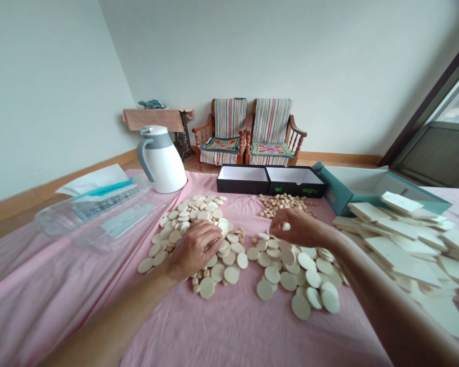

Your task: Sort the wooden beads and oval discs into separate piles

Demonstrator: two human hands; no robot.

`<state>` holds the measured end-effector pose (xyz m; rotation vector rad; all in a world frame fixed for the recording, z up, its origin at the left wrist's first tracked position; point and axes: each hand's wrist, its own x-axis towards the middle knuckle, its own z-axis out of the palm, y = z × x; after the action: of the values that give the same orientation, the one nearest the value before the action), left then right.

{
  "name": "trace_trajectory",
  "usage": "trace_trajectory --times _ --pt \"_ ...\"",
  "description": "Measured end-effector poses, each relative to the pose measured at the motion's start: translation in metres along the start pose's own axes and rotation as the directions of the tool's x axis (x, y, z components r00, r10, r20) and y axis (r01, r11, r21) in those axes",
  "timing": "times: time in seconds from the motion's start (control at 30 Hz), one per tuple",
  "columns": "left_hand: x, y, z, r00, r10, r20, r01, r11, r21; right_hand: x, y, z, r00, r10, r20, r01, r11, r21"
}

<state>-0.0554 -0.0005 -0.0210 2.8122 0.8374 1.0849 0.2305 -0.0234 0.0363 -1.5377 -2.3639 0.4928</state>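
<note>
The left hand (195, 245) lies palm down over the left pile of discs (175, 236), on the middle part of the pink-covered tabletop (229, 339). Its fingers are bent and close together, pointing inward across the pile, and they touch the discs; whether the grip is clamped on one cannot be told, since the palm and fingertips are hidden.

The right hand (296, 225) is above the far side of the right pile of discs (288, 281), just on the near side of the heap of small wooden beads (286, 205). Its grip is curled in, thumb and forefinger near each other; a small pale spot shows there, but whether that is a bead or the thumbnail cannot be told, so neither can the hold.

Both piles of pale round discs sit between the centre of the tabletop and its near edge, with a strip of cloth between them. Small beads are mixed into the near part of the left pile. Toward the right edge, thin rectangular slabs (396, 250) are heaped against a teal box (340, 192). Two black boxes (241, 187) stand side by side along the far edge. A white and grey jug (169, 171) stands near the far left, beyond a transparent plastic container (53, 220).
</note>
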Motion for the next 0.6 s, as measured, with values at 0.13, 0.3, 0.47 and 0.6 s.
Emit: trace_trajectory --times 0.13,0.3,0.47,0.6 --pt "-0.001 -0.001 0.000 1.000 0.000 0.008 0.000 1.000 -0.008 0.014 -0.011 0.037 0.990 -0.102 -0.099 0.097 0.993 -0.062" --pt "-0.001 -0.002 0.001 1.000 -0.008 0.013 0.009 1.000 -0.015 0.023 -0.023 0.066 0.995 -0.044 -0.088 0.029 0.986 -0.164" --pt "-0.002 -0.003 0.002 1.000 -0.014 0.017 0.014 1.000 -0.020 0.025 -0.006 0.056 0.975 0.038 -0.217 -0.059 0.994 -0.088" --pt "-0.004 -0.004 0.003 0.999 -0.023 0.024 0.023 0.999 -0.026 0.026 0.025 0.035 0.889 0.220 -0.402 -0.282 0.954 -0.101"
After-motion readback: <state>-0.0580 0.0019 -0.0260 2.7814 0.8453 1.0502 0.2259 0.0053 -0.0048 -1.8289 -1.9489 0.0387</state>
